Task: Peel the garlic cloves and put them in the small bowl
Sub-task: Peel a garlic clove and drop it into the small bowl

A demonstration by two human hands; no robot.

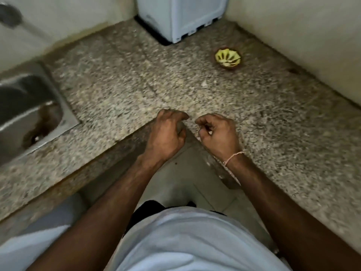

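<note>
Left hand (168, 132) curled, holding nothing visible; right hand (216, 132) curled, maybe pinching a pale bit, cannot tell. One small bowl (227, 58) on counter (117, 90), one sink (29, 112).

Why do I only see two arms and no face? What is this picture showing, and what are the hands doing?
The camera sits on the person's head and looks down, so you see only their own arms and pale shirt. They stand at a speckled grey stone counter. The left hand and the right hand hover close together with curled fingers. The picture is blurry, so I cannot tell whether they hold a garlic clove. Farther back sits a small yellow bowl with dark stripes. A shiny steel sink is on the left, and a white box-shaped appliance stands in the corner.
</note>
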